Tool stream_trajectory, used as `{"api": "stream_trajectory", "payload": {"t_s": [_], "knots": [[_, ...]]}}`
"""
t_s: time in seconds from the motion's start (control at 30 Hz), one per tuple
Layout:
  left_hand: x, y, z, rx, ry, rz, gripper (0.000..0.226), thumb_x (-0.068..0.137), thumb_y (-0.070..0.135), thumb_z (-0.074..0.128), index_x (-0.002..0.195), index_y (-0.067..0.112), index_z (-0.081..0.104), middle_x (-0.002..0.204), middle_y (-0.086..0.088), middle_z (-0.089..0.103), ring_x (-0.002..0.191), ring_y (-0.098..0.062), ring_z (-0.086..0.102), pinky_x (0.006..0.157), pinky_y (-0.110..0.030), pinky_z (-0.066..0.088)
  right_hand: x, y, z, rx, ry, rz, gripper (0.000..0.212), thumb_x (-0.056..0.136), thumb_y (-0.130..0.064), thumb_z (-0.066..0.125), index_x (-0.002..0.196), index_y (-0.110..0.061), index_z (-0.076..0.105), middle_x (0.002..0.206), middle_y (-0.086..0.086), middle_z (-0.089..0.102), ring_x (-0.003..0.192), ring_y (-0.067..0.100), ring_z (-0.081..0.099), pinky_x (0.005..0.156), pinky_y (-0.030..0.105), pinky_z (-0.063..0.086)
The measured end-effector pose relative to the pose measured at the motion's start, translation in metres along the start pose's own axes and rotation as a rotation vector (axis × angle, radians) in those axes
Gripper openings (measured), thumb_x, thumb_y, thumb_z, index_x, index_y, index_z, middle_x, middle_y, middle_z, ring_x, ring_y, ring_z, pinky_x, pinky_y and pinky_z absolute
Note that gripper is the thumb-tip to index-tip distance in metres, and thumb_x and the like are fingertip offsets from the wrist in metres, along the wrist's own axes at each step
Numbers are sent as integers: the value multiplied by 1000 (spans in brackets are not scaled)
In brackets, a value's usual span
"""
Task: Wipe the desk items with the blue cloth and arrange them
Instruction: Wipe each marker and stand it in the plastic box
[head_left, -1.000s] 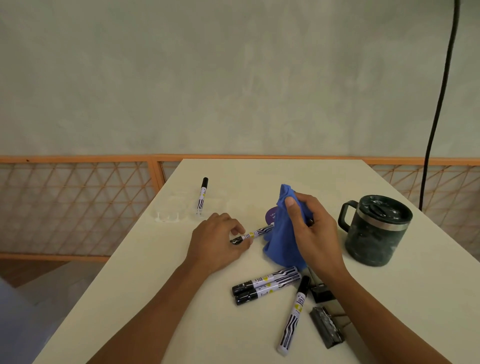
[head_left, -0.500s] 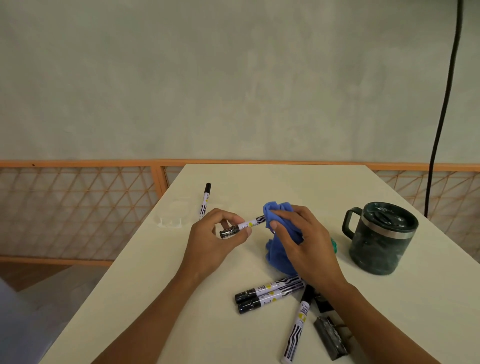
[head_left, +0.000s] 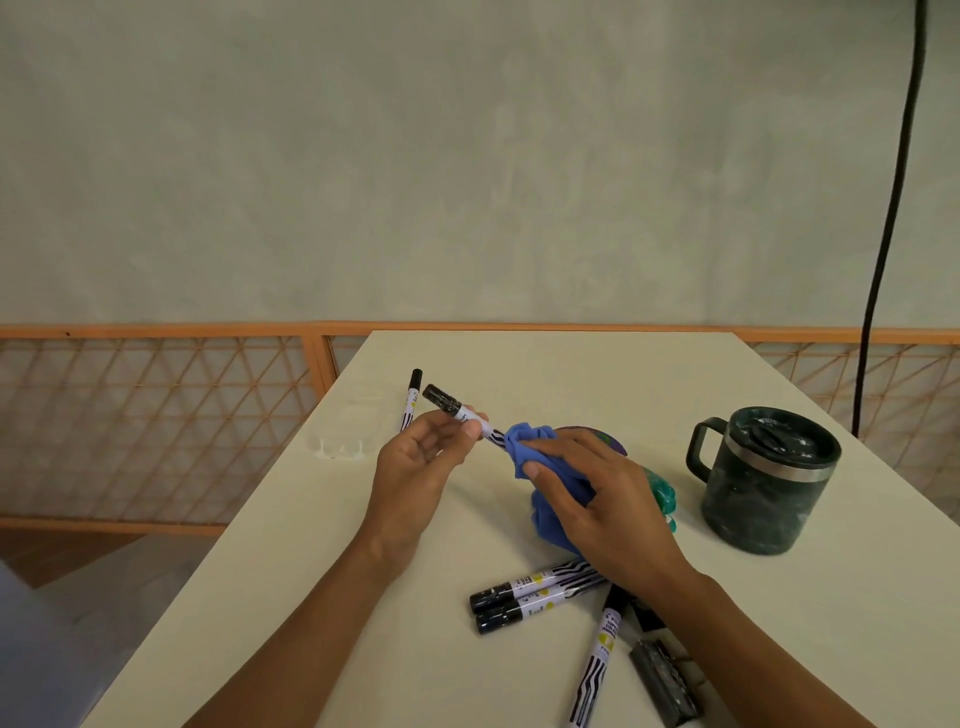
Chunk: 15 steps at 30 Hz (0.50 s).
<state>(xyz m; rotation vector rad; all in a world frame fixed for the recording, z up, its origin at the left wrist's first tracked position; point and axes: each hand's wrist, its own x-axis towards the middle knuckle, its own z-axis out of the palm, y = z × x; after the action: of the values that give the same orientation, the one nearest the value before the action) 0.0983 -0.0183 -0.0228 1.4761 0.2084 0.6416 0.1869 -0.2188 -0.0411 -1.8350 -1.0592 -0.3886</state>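
Your left hand (head_left: 421, 467) pinches a white, black-striped marker with a black cap (head_left: 457, 410) above the cream desk (head_left: 519, 374), while your right hand (head_left: 587, 493) curls the crumpled blue cloth (head_left: 530, 452) round its near end. You look early on: one matching marker (head_left: 410, 400) lies far left, perhaps done, while three more markers (head_left: 535, 592), a grey binder clip (head_left: 665, 680) and the dark lidded mug (head_left: 763, 478) await wiping.

Bare left hand (head_left: 415, 470), bare right hand (head_left: 597, 496)
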Motion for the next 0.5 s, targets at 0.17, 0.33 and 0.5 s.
{"api": "stream_trajectory", "payload": {"t_s": [0.17,0.33,0.5], "knots": [[4,-3,-3,-97,0,-8,26,100,17,72,124,7,75,117,-5,81,113,-19,76,103,-34,59,2,-5,-7,71,49,85,27,104,-33,69,131,-32,70,125,-23,70,115,4,68,91,17,52],[4,-3,-5,-139,-42,-54,38,94,30,75,129,17,77,113,-5,78,106,-25,78,96,-39,63,2,-8,-10,67,137,57,24,102,-24,73,125,-30,71,124,-20,68,116,6,67,94,18,50],[1,-1,-3,-64,-30,-42,31,98,21,74,129,17,78,114,-4,81,96,-16,76,87,-37,66,3,-6,-13,-5,176,-2,34,103,-15,72,133,-30,74,125,-7,61,112,4,62,91,13,47]]}}
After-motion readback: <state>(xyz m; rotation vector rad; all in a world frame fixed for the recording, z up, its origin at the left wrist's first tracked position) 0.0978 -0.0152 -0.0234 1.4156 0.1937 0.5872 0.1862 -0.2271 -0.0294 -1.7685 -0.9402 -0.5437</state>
